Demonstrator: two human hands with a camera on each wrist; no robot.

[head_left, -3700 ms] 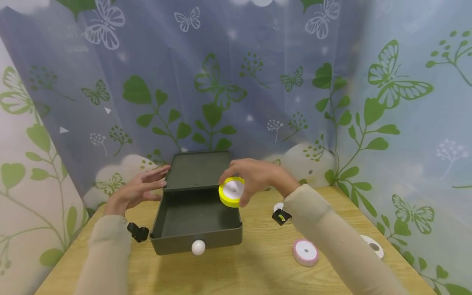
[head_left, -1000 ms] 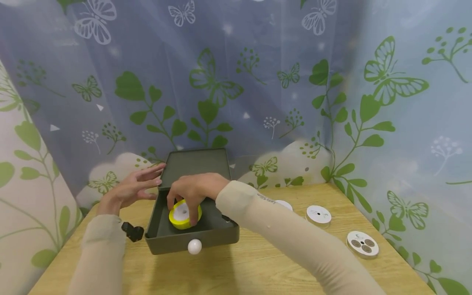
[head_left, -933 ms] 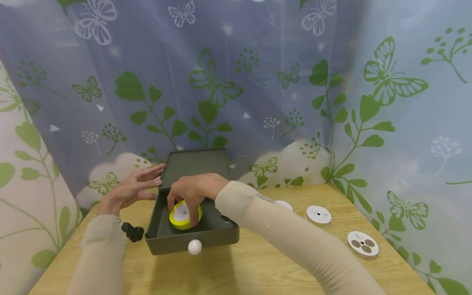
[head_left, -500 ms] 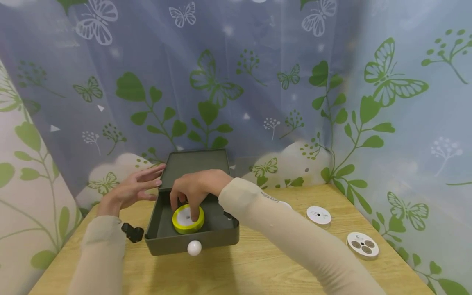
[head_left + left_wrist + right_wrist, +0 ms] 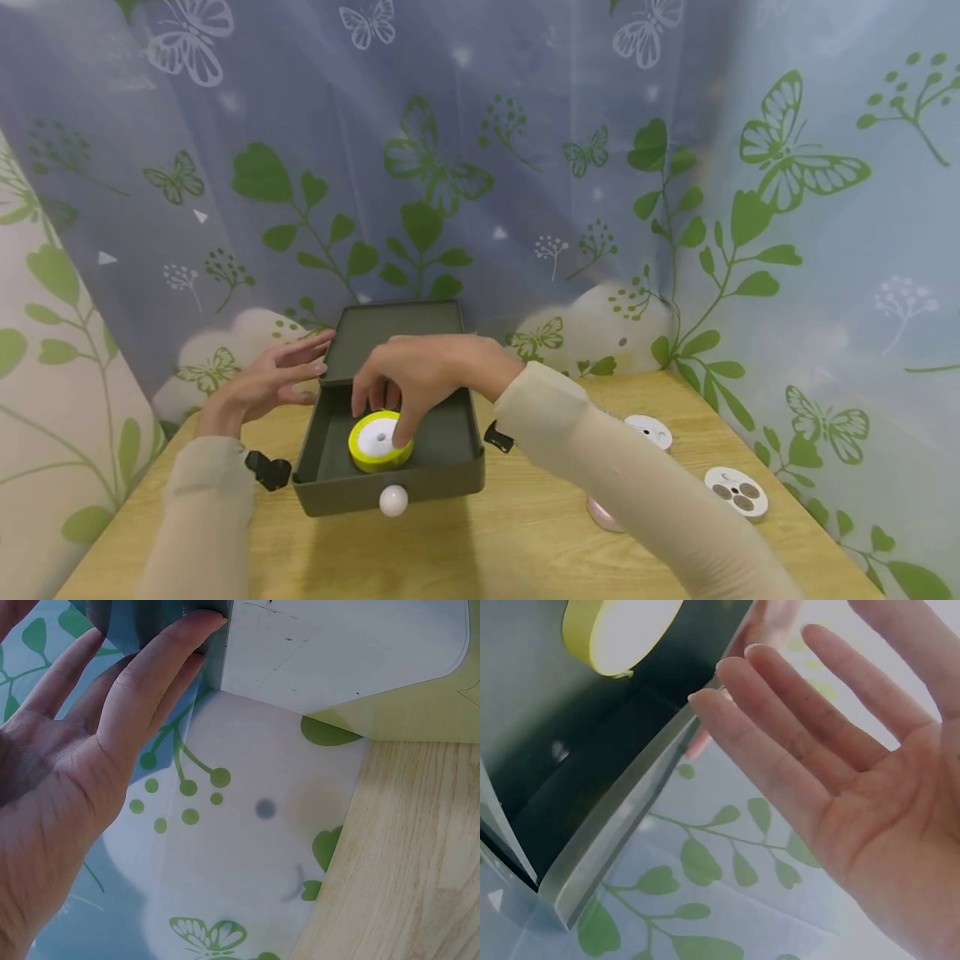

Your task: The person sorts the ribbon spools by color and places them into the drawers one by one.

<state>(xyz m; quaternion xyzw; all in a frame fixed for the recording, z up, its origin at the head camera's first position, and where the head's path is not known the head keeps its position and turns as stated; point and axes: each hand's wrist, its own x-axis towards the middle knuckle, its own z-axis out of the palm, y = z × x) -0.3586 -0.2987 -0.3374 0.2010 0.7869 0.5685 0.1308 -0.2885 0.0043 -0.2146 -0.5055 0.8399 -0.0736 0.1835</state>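
Observation:
A yellow ribbon spool (image 5: 380, 440) lies flat in the pulled-out drawer (image 5: 450, 442) of a dark grey box (image 5: 397, 337). A white round knob (image 5: 393, 501) marks the drawer's front. Above the spool hovers my right hand (image 5: 423, 371), fingers pointing down and loosely bent. The right wrist view shows that hand (image 5: 847, 761) with fingers extended, apart from the spool (image 5: 626, 634). My left hand (image 5: 262, 385) rests its fingertips on the box's left side. Seen from its wrist, the left hand (image 5: 97, 750) touches the box edge with straightened fingers.
To the right on the wooden table (image 5: 525, 533) lie a white spool (image 5: 648, 432), a spool with brown circles (image 5: 737, 492), and a pink spool (image 5: 602, 515) half covered by the right sleeve (image 5: 637, 475). A patterned curtain (image 5: 525, 275) stands close behind the box.
My right hand carried the yellow ribbon spool into the drawer, set it down and let go, then lifted slightly and drew back right. The left hand stayed at the box.

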